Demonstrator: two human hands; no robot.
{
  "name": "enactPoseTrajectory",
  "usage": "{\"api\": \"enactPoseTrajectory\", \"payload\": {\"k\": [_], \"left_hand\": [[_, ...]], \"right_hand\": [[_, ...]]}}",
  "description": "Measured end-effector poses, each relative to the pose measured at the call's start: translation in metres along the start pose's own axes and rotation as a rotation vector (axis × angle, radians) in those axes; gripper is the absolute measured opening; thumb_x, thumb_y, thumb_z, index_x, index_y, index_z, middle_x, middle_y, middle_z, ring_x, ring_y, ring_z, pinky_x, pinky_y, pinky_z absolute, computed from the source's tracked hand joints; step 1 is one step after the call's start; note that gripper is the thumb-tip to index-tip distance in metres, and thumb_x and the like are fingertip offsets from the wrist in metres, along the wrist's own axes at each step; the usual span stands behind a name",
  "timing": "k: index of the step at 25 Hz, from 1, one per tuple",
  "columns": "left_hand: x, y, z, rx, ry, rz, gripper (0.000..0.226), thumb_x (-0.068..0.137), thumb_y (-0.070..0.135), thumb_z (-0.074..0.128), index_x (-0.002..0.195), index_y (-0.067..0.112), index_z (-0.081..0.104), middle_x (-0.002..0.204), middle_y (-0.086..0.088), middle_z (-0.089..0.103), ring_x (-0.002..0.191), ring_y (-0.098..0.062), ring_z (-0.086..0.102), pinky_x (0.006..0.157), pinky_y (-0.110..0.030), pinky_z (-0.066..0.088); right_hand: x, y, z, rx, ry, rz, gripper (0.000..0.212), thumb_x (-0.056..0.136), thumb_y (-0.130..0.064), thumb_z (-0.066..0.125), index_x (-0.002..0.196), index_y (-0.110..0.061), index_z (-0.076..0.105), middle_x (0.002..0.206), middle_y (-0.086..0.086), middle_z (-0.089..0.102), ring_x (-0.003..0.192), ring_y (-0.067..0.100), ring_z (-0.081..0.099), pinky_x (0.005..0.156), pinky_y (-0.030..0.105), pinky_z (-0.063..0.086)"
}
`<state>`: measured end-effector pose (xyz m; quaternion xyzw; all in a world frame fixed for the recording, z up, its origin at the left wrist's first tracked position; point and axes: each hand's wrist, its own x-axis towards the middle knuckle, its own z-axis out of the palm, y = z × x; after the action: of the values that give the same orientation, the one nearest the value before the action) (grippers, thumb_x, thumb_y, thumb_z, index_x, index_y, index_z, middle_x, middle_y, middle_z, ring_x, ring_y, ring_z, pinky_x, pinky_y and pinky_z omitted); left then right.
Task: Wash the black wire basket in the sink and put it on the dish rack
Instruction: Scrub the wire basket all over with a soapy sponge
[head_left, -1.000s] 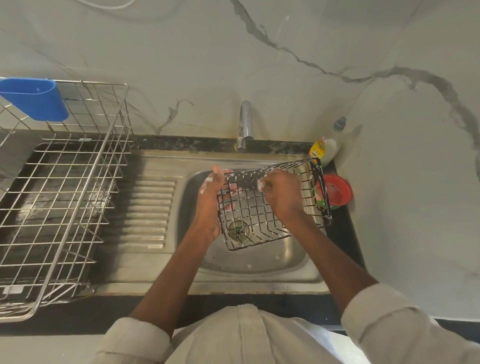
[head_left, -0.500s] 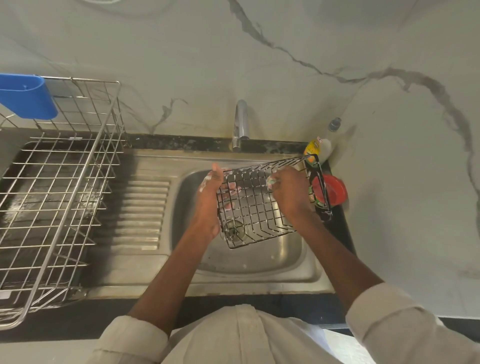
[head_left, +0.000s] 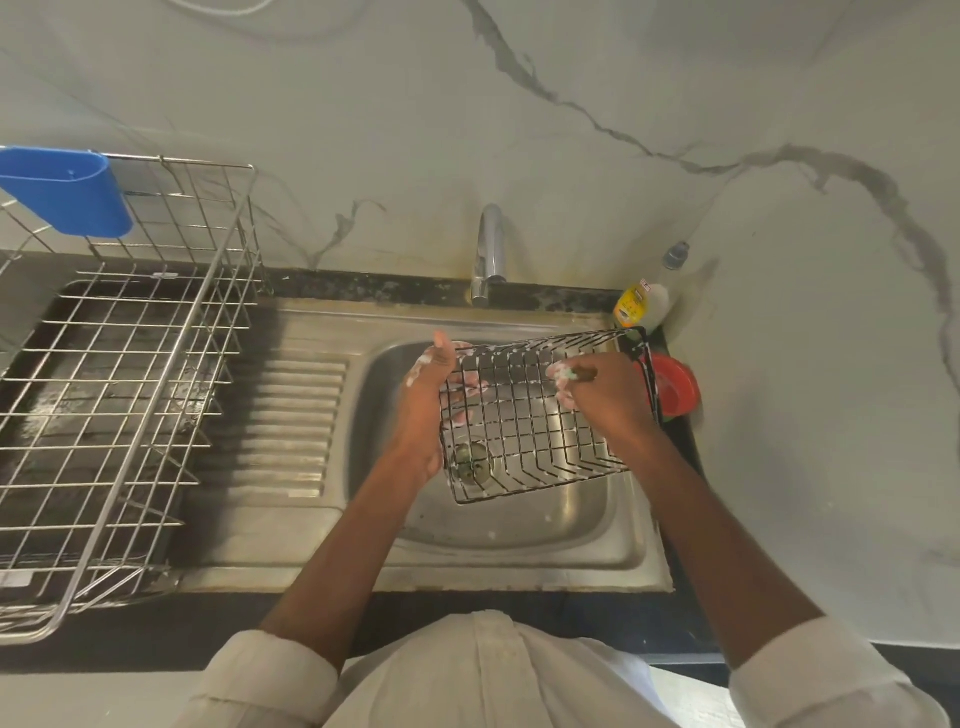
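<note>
Basket soapy over sink; my left hand grips rim, right hand fingers pinch scrubber; advise covering every wire.

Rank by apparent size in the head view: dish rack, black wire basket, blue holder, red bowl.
1. dish rack, cut off at the left edge
2. black wire basket
3. blue holder, also cut off at the left edge
4. red bowl, partly hidden behind the basket
</note>
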<state>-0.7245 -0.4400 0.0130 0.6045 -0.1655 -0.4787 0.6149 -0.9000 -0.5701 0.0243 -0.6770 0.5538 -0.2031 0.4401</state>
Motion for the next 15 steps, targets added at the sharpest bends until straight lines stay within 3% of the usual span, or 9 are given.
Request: {"api": "enactPoseTrajectory", "payload": {"k": [2, 4, 6, 9, 11, 15], "left_hand": [[0.0, 0.0, 0.0, -0.007, 0.003, -0.001, 0.12, 0.052, 0.107, 0.061, 0.134, 0.021, 0.07, 0.117, -0.01, 0.08, 0.111, -0.03, 0.077, 0.094, -0.047, 0.056], [0.001, 0.001, -0.001, -0.013, 0.005, -0.017, 0.127, 0.048, 0.108, 0.062, 0.138, 0.019, 0.068, 0.119, -0.01, 0.08, 0.114, -0.032, 0.076, 0.095, -0.048, 0.056], [0.002, -0.001, -0.001, -0.003, 0.003, -0.028, 0.131, 0.046, 0.108, 0.063, 0.142, 0.019, 0.066, 0.121, -0.011, 0.079, 0.117, -0.034, 0.074, 0.1, -0.05, 0.055], [0.003, -0.001, -0.001, 0.009, 0.007, -0.04, 0.131, 0.049, 0.107, 0.063, 0.146, 0.019, 0.063, 0.131, -0.012, 0.075, 0.124, -0.033, 0.07, 0.108, -0.056, 0.052], [0.004, 0.001, -0.003, 0.004, 0.016, -0.039, 0.128, 0.051, 0.107, 0.063, 0.143, 0.018, 0.065, 0.126, -0.013, 0.077, 0.114, -0.027, 0.073, 0.1, -0.049, 0.054], [0.003, 0.008, -0.007, -0.028, 0.05, -0.022, 0.111, 0.061, 0.101, 0.063, 0.136, 0.019, 0.068, 0.122, -0.019, 0.077, 0.097, -0.022, 0.072, 0.088, -0.045, 0.052]], "right_hand": [[-0.003, -0.002, -0.005, 0.113, 0.025, 0.014, 0.018, 0.088, 0.008, 0.07, 0.1, -0.004, 0.079, 0.088, 0.002, 0.074, 0.077, 0.014, 0.074, 0.062, 0.019, 0.061], [0.002, 0.0, -0.003, 0.069, 0.061, -0.025, 0.015, 0.082, 0.003, 0.078, 0.095, -0.003, 0.079, 0.083, 0.004, 0.075, 0.07, 0.007, 0.073, 0.059, 0.019, 0.059], [0.011, -0.001, 0.001, -0.048, 0.076, -0.087, 0.01, 0.075, -0.013, 0.083, 0.084, -0.012, 0.078, 0.07, -0.002, 0.072, 0.055, 0.002, 0.066, 0.052, 0.02, 0.051], [0.028, -0.003, 0.011, -0.399, 0.088, -0.153, 0.016, 0.075, -0.028, 0.087, 0.087, -0.019, 0.082, 0.079, 0.001, 0.077, 0.067, 0.011, 0.068, 0.065, 0.023, 0.047], [0.025, -0.001, 0.016, -0.498, 0.068, -0.183, 0.019, 0.078, -0.019, 0.086, 0.097, -0.015, 0.082, 0.092, 0.006, 0.079, 0.08, 0.016, 0.071, 0.073, 0.021, 0.045], [-0.006, 0.027, 0.014, -0.761, -0.164, -0.268, 0.018, 0.082, 0.0, 0.078, 0.088, -0.017, 0.083, 0.085, 0.005, 0.078, 0.074, 0.017, 0.071, 0.076, 0.023, 0.055]]}}
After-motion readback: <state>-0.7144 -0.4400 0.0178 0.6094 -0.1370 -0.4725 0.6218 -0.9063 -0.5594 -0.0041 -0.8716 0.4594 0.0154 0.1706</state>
